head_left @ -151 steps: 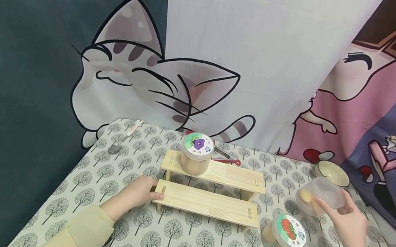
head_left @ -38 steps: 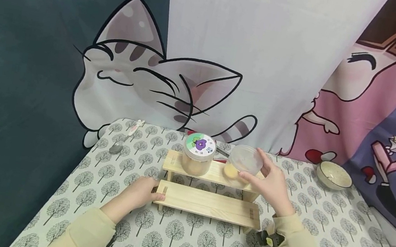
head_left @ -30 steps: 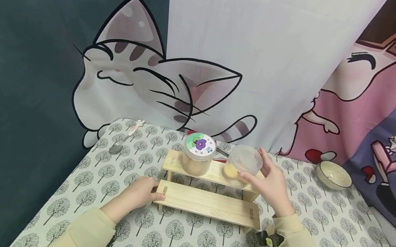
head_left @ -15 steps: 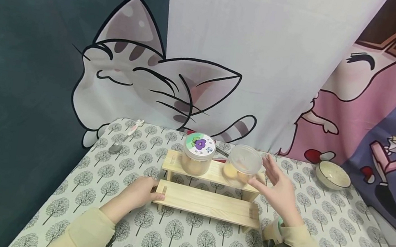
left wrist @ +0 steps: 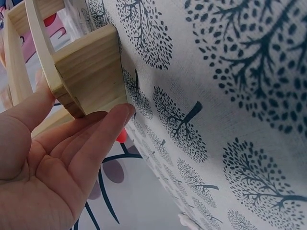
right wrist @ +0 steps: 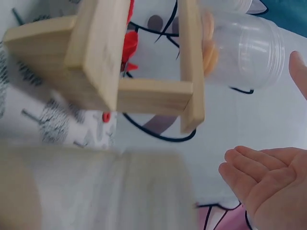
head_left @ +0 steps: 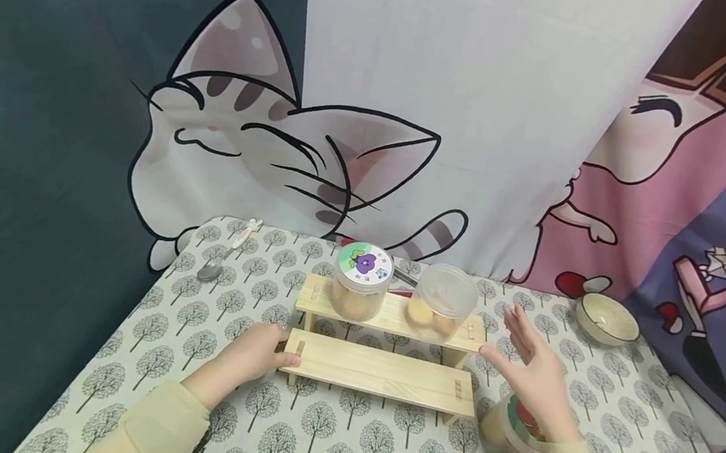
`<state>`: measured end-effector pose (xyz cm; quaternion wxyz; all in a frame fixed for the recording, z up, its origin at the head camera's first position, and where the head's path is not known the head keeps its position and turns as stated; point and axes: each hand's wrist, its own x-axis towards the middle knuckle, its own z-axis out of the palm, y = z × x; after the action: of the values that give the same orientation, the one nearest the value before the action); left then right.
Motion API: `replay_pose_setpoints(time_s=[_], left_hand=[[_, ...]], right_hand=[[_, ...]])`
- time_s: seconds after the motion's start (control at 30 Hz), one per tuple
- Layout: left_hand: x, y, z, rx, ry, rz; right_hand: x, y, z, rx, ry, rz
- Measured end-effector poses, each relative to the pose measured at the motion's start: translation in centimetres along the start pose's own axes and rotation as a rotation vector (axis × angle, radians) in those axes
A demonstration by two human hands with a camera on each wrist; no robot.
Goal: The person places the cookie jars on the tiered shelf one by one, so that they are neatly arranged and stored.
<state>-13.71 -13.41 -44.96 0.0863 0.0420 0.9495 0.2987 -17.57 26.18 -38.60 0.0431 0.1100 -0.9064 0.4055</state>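
Observation:
My left hand [head_left: 255, 351] grips the left end of the lower step of a two-step wooden shelf [head_left: 379, 372], thumb on top. In the left wrist view the fingers lie against the end of the wood. My right hand [head_left: 537, 380] holds nothing, its fingers spread, to the right of the shelf. On the upper step a clear plastic jar [head_left: 449, 291] without a lid holds yellow and orange pieces. Left of it stands a jar [head_left: 358, 286] whose lid shows a purple picture. A jar with a red-and-green lid [head_left: 503, 429] is partly hidden below my right hand.
A shallow bowl [head_left: 606, 320] sits at the back right of the tree-print tablecloth [head_left: 310, 432]. At the back left lies a spoon [head_left: 211, 270] with a white rabbit-shaped handle end. Partly hidden behind the jars is a dark-and-red utensil [head_left: 406, 277]. A cartoon curtain hangs behind.
My right hand has brought the clear jar from the right onto the upper step, let go and drawn back to the right. The left hand has kept its place.

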Motion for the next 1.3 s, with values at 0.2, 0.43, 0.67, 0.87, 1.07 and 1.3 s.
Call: replay_pose_setpoints(time_s=[0.2,0.43,0.67,0.87,1.07,1.3], left_hand=[[0.0,-0.1,0.0,0.002,-0.002,-0.004],[0.0,0.0,-0.1,0.003,-0.001,0.012],[0.0,-0.1,0.0,-0.025,-0.006,-0.001],[0.1,-0.3,0.1,-0.014,-0.007,-0.004],[0.2,-0.3,0.2,-0.013,-0.003,0.003],[0.1,-0.3,0.1,-0.005,-0.006,0.004]], right_hand=[[-1.1,1.4,-0.5,-0.037,0.015,0.036],[-2.7,2.7,-1.3,-0.024,0.018,0.078],[-4.3,3.8,-2.1,-0.089,0.031,0.093],[-5.9,5.0,-2.4,-0.073,0.035,0.057],[-7.5,5.8,-2.4,-0.122,0.024,0.103],[-8.7,6.7,-2.1,-0.165,0.038,0.154]])
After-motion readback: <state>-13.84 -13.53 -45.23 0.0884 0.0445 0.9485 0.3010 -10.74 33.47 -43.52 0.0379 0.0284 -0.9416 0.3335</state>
